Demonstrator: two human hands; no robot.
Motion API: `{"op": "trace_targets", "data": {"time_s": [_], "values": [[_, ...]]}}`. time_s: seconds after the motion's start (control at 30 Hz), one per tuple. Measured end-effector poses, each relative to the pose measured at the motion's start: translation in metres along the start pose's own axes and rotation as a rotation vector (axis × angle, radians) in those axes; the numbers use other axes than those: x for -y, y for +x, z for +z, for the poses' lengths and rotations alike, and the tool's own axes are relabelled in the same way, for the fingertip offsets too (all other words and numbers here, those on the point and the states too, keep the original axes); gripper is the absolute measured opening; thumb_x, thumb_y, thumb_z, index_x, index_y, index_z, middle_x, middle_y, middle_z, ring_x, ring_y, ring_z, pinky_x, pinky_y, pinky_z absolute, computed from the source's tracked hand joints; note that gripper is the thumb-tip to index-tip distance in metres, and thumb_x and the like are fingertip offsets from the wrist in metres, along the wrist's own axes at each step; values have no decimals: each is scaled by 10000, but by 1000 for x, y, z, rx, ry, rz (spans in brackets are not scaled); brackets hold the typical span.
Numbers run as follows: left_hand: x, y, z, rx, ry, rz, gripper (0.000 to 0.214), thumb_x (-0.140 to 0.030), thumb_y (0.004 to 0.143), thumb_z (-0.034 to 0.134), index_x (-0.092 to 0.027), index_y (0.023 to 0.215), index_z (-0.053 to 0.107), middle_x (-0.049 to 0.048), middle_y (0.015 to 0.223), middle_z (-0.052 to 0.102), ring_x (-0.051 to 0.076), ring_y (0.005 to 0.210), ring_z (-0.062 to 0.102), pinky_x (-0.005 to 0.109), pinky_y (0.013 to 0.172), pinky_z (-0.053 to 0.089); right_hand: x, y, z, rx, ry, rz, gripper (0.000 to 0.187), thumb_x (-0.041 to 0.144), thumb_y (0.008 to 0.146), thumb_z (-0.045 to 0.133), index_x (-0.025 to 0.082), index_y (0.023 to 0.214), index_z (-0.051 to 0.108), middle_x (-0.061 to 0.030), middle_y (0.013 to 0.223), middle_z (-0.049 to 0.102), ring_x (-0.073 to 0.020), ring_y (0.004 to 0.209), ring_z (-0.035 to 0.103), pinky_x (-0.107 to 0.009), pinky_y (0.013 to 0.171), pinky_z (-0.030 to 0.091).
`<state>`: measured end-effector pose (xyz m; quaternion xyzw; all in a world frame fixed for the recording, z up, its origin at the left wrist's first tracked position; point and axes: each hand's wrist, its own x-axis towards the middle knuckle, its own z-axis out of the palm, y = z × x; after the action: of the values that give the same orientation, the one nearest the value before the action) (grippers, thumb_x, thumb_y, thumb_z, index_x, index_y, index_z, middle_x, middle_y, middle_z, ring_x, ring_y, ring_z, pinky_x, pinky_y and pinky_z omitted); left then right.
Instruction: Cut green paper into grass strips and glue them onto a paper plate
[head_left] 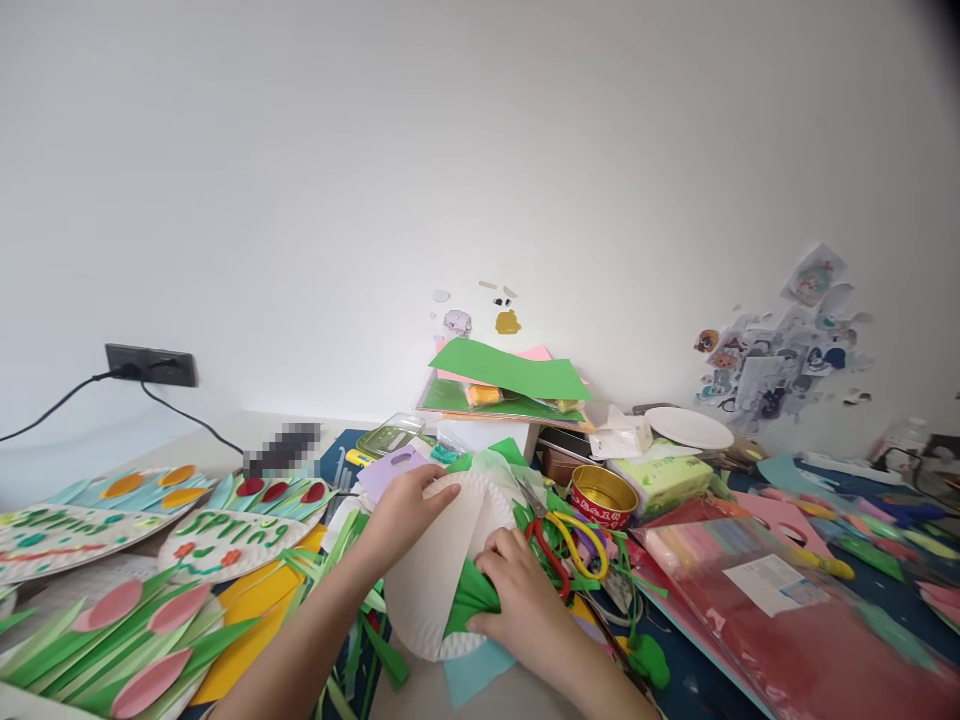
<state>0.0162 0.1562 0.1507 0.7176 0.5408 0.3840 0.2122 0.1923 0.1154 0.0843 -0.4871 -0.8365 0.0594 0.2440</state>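
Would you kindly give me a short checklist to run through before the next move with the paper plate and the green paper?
1. Left hand grips the upper rim of the paper plate: ok.
2. Right hand pinches the green paper against the plate: ok.
3. Green paper lies flat: not ok, it is bunched at the right hand.
4. Scissors close by, just right of the right hand: ok.
5. Glue under the green paper: cannot tell.
6. Plate lies on bare table: not ok, it lies on light blue paper and green strips.
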Motion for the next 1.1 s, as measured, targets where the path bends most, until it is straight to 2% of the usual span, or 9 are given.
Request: {"op": "trace_targets", "data": {"time_s": [0.07,0.17,0.3,0.4,0.53,0.7,0.87,0.97,1.1], "values": [[2,1,1,2,-7,2,332,-457,744,447,-193,836,626,72,910,678,282,893,590,338,754,425,3,0,3,5,27,0,366,120,574,800,178,855,573,-44,966,552,-234,935,505,-318,782,439],[5,2,2,-19,-8,-14,349,-451,736,454,-178,857,634,90,936,675,292,901,589,350,769,422,3,0,11,25,52,13,440,132,581,805,178,946,564,-56,977,590,-242,935,533,-323,771,447],[9,3,2,-29,-15,-15,381,-463,731,454,-165,879,642,102,943,676,304,907,587,359,778,417,0,2,16,69,-39,-43,252,210,597,815,181,699,586,-22,792,603,-231,829,556,-304,684,456],[11,5,-2,-26,-13,4,356,-457,743,443,-173,842,633,88,906,677,291,884,591,343,755,413,-1,2,11,6,-101,-106,238,183,609,805,186,630,568,-17,824,577,-219,839,534,-299,682,454],[15,7,-4,-24,-18,23,342,-468,754,434,-179,777,614,64,849,674,266,828,599,317,708,409,-6,3,6,-99,-122,-171,248,137,603,801,195,700,581,-20,1095,530,-234,979,484,-330,777,437],[21,9,-1,-14,-3,23,325,-470,760,429,-190,752,594,35,803,661,247,810,600,301,693,408,-13,6,14,-5,-156,-230,297,172,644,789,179,861,586,-6,883,590,-208,863,514,-322,743,441],[26,11,3,-11,-4,3,353,-483,758,425,-181,783,606,56,860,675,257,844,605,309,720,418,-14,5,16,-91,-129,-181,420,270,589,829,191,901,560,-11,930,547,-217,883,486,-331,758,427],[27,11,4,-10,-5,-11,388,-487,747,442,-162,863,619,87,954,677,281,915,594,328,774,414,-14,6,15,-44,-150,-229,327,242,621,810,187,842,576,-6,928,546,-207,892,489,-308,763,425],[26,11,4,0,2,-9,395,-482,755,433,-154,855,627,95,929,680,287,896,596,341,764,413,-13,8,17,34,-168,-221,211,164,678,760,168,809,594,-15,924,578,-198,886,515,-281,738,425]]}}
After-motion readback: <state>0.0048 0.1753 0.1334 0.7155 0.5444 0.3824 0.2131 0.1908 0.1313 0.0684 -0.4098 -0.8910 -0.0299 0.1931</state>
